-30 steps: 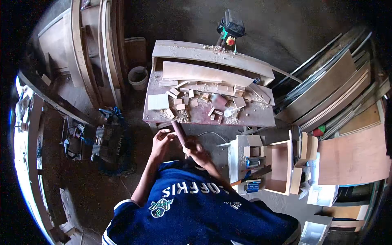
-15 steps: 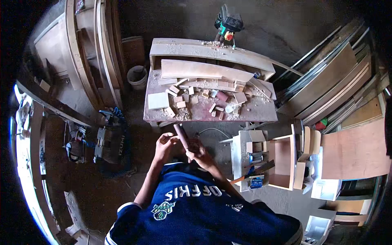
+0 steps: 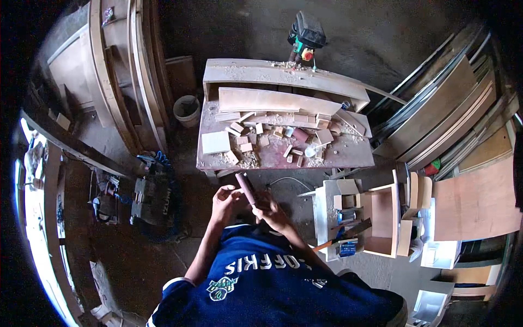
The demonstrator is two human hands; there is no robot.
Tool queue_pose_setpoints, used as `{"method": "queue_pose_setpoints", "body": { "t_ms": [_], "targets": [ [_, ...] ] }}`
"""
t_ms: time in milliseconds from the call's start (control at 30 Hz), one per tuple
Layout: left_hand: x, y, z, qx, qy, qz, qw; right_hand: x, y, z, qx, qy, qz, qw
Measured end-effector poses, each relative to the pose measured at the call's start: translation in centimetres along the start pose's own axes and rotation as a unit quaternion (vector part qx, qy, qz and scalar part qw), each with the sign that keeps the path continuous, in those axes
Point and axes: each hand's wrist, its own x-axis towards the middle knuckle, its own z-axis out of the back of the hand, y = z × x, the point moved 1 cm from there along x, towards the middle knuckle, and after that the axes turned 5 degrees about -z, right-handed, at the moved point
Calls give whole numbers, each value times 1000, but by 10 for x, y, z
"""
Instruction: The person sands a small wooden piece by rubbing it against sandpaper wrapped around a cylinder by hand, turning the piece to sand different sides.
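My right hand [image 3: 269,212] is closed around the lower part of a long reddish-brown piece [image 3: 247,188], which looks like sandpaper wrapped on a strip. Its upper end sticks up, tilted left, toward the workbench. Just left of it is my left hand [image 3: 223,203], fingers bent and pinched together near the piece; whatever is in them, if anything, is too small to make out. Both hands are in front of my body, short of the workbench [image 3: 229,160]. On the bench lie several small wood blocks [image 3: 246,147], a pale square board [image 3: 216,143] and a reddish-brown piece [image 3: 299,134].
A long open wooden box [image 3: 261,69] spans the bench's back, with a green-and-black power tool [image 3: 306,38] behind it. Left are a bucket [image 3: 187,110] and a compressor [image 3: 154,204]. To my right stand a drawer box [image 3: 379,218] and a handsaw [image 3: 357,228].
The whole scene has shifted slightly down and right as my head moved. Both hands keep nearly the same pose, with the reddish-brown piece still in my right hand.
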Motion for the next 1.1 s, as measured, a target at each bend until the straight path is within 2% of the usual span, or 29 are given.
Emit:
{"method": "queue_pose_setpoints", "body": {
  "t_ms": [67, 167, 267, 300, 367, 433, 467, 500, 567, 600, 667, 700, 833, 900, 967, 1000, 1033, 1100],
  "targets": [
    [0, -5, -3, -24, 14, -7, 1000, 4, -14, 6, -3, 20, 1, 1000],
    [1, -10, -5, 5, 18, -3, 1000, 14, -41, 17, -85, -52, 19, 995],
    [4, -5, 1, 24, -3, 7, 1000, 4, -6, 6, -25, 44, 2, 999],
    [5, -4, 3, 9, 4, -2, 1000, 6, -12, 5, -23, 44, 2, 999],
    [8, -4, 2, -5, 10, -23, 1000, 15, -31, 9, -21, -2, 6, 1000],
    [7, -8, 0, 16, 14, -28, 999, 18, -21, 11, -129, -40, 54, 989],
    [8, -8, -2, -4, 1, -17, 1000, 15, -18, 12, -56, -17, -18, 998],
    [9, -9, -3, 15, -2, -16, 1000, 12, -13, 10, -42, 2, -15, 999],
    [9, -9, -7, -50, 8, -16, 999, 8, -12, 12, -19, 41, 6, 999],
    [10, -11, -10, -47, 19, -23, 998, 12, -22, 17, -20, 39, 7, 999],
    [10, -9, -12, -27, 18, -19, 999, 25, -51, 30, -120, -28, 41, 992],
    [11, -8, -12, -2, 7, -16, 1000, 16, -35, 24, -52, -29, 20, 998],
    [14, -2, -13, -26, 28, -15, 999, 6, -22, 19, 23, 26, 3, 999],
    [16, 2, -12, -13, 43, -21, 999, 11, -31, 27, -31, -13, -15, 999],
    [19, 8, -9, 52, 37, -1, 998, 14, -39, 34, -136, -45, 43, 989],
    [18, 8, -13, 10, 36, 4, 999, 9, -26, 30, -77, -28, 1, 997],
    [18, 6, -15, 6, 45, 0, 999, 6, -21, 25, -75, -29, 0, 997],
    [17, 3, -23, -30, 38, -11, 999, -4, -17, 19, 52, -20, 30, 998]
  ]
}}
